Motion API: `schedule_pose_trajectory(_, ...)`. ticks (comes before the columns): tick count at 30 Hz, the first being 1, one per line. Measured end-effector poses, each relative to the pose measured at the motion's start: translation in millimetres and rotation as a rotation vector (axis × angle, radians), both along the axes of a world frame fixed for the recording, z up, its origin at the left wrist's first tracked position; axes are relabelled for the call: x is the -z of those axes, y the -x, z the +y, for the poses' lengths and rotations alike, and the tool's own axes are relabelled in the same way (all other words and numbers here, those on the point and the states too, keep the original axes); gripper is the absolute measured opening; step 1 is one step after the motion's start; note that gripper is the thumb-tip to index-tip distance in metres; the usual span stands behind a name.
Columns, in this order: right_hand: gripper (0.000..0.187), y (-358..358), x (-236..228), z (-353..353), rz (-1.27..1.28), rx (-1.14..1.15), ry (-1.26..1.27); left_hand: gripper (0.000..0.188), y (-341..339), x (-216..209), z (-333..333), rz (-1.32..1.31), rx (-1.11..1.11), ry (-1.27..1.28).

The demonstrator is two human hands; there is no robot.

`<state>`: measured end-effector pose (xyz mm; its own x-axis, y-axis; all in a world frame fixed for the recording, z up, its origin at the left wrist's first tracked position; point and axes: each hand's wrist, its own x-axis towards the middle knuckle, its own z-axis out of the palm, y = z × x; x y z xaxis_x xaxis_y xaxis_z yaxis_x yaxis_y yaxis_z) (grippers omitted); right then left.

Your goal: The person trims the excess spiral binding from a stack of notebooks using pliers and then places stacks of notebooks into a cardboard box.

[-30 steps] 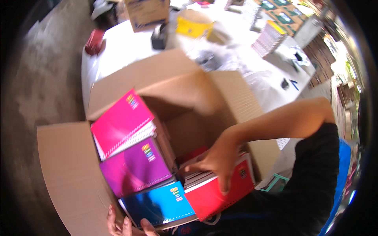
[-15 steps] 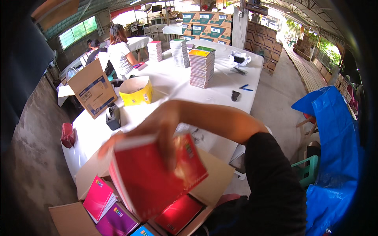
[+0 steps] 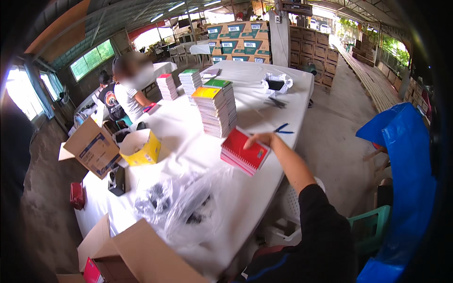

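My right hand (image 3: 260,140) grips a short stack of red spiral notebooks (image 3: 236,146), thumb and fingers over its right end. The stack is at the right side of the white-covered table (image 3: 255,198); whether it rests on the cloth or hangs just above I cannot tell. Left of it stand tall stacks of notebooks, one with a yellow top (image 3: 205,93) and one with a green top (image 3: 218,84). At the lower left an open cardboard box (image 3: 151,254) shows a red-pink notebook (image 3: 92,271) beside its flaps. My left hand is out of view.
Clear plastic bags (image 3: 188,212) with small black pieces lie mid-table. A yellow container (image 3: 141,150), a black tape dispenser (image 3: 116,181) and a carton (image 3: 92,148) stand left. Blue-handled pliers (image 3: 283,128) lie near the right edge. Another person (image 3: 130,99) works at the far left.
My right hand has carried the red notebooks from above the open box, forward and right to the table beside the tall stacks. The view has shifted, leaving the box lower left.
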<state>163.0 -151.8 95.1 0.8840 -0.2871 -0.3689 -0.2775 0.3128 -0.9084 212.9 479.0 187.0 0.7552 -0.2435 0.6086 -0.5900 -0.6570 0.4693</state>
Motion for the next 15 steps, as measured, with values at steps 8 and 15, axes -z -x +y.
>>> schedule_pose_trajectory(8, 0.061, -34, 148, -73, 0.245, -0.071, -0.051, 0.059, 9, -3, -79, 0.174, -0.248, -0.053)
schedule_pose_trajectory(15, 0.055, -57, 159, -128, 0.390, -0.212, -0.082, 0.062, 7, 0, -102, 0.165, -0.303, -0.038)
